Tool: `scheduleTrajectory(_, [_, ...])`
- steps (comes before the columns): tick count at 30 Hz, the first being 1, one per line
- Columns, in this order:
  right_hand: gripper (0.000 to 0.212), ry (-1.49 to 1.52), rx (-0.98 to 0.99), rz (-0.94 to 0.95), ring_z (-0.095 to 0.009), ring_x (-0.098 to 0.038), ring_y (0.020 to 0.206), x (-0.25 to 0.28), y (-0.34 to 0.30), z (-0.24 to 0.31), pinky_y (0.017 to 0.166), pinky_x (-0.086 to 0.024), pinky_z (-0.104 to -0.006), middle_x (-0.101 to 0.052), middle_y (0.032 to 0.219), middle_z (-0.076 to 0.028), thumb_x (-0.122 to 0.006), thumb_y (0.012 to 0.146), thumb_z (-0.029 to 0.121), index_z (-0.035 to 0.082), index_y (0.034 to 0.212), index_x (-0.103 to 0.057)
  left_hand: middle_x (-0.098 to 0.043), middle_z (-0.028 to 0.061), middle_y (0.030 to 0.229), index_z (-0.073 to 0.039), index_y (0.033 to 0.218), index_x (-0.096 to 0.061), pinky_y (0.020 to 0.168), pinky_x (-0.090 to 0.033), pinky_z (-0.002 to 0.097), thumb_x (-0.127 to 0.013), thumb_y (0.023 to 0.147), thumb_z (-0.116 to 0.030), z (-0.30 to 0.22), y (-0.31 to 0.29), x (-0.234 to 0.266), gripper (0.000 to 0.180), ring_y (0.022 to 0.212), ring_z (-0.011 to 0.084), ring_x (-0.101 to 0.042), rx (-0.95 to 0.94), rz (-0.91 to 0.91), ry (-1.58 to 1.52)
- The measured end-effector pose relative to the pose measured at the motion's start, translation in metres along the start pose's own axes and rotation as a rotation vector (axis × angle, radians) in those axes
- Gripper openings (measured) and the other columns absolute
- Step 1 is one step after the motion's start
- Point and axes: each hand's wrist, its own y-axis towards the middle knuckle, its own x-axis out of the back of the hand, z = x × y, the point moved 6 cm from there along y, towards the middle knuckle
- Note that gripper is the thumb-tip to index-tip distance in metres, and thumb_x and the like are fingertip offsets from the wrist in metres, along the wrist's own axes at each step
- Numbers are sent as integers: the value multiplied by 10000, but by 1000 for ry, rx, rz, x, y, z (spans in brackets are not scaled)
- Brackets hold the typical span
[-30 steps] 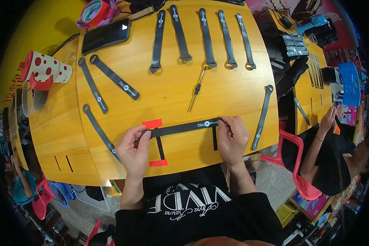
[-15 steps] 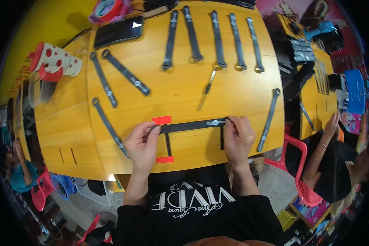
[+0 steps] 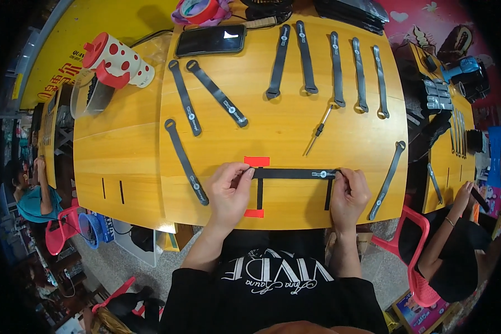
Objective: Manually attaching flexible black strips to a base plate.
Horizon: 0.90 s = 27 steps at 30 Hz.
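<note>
Black strap (image 3: pixel 292 173) is laid flat and straight along the near edge of the wooden table (image 3: pixel 295 128), long and thin, matte, with a small pale label near its right end. Its left end is pinched by the left hand (image 3: pixel 228 192), fingers closed on it beside a red tape piece (image 3: pixel 256 161). Its right end is pinched by the right hand (image 3: pixel 348 195), fingertips closed on it by the label. Two short black strips hang down from it, the left strip (image 3: pixel 259 193) ending at a second red tape piece (image 3: pixel 254 213). A small screwdriver (image 3: pixel 318 131) is seen just beyond, more straps farther back.
</note>
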Motion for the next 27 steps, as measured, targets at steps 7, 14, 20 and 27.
scheduleTrajectory(7, [99,-15,4,0,-178,-484,529,-1,0,-1,481,-377,-290,-509,683,-105,-630,792,-118,-52,866,-626,-611,96,760,25,871,-632,547,-455,253,-694,817,33,-3,2,-3,83,608,148,-586,-56,-20,120])
scheduleTrajectory(14, [93,-17,9,6,-171,-483,534,-2,0,0,479,-368,-286,-507,690,-105,-624,801,-117,-66,879,-624,-600,121,751,22,872,-614,540,-455,287,-679,824,27,-12,3,-5,81,604,200,-591,-115,-26,245])
scheduleTrajectory(20, [94,-10,21,4,-162,-474,531,-2,0,-1,478,-362,-280,-508,689,-102,-625,804,-116,-70,887,-624,-602,125,758,21,872,-607,545,-463,296,-678,822,26,-12,3,-5,87,615,214,-598,-126,-24,244])
scheduleTrajectory(27, [68,42,-113,-29,-155,-460,519,0,-2,0,483,-364,-274,-500,653,-84,-632,805,-100,-47,848,-625,-592,124,766,18,869,-600,544,-468,305,-682,815,22,-14,1,-7,99,625,224,-599,-120,-34,270])
